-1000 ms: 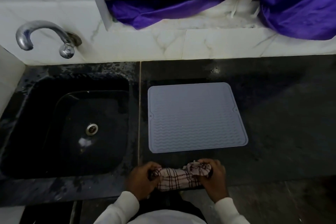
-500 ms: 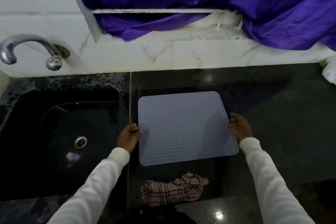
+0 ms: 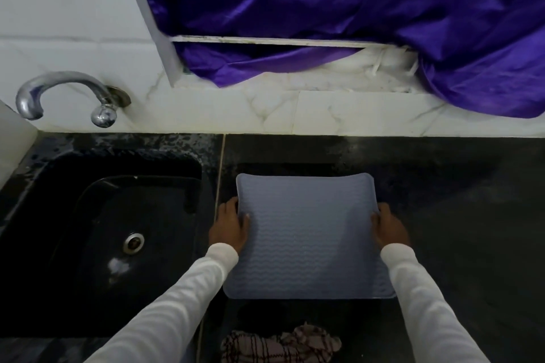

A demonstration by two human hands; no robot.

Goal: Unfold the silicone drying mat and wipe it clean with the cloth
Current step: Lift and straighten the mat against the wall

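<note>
The grey silicone drying mat [image 3: 308, 239], with a wavy ribbed surface, is unfolded and held up off the dark counter, its far corners curling upward. My left hand [image 3: 230, 227] grips its left edge and my right hand [image 3: 389, 228] grips its right edge, thumbs on top. The checked cloth [image 3: 280, 345] lies crumpled on the counter near the front edge, below the mat, and neither hand touches it.
A black sink [image 3: 97, 239] with a metal drain [image 3: 133, 242] lies left of the mat, under a chrome tap [image 3: 67, 97]. A white marble backsplash [image 3: 265, 112] runs behind the dark counter [image 3: 472, 215]. Purple fabric [image 3: 324, 9] hangs over a ledge above.
Both hands let go of the cloth, leaving it on the counter, reached to the mat's side edges and gripped them. The mat has lifted and its sides now bend upward.
</note>
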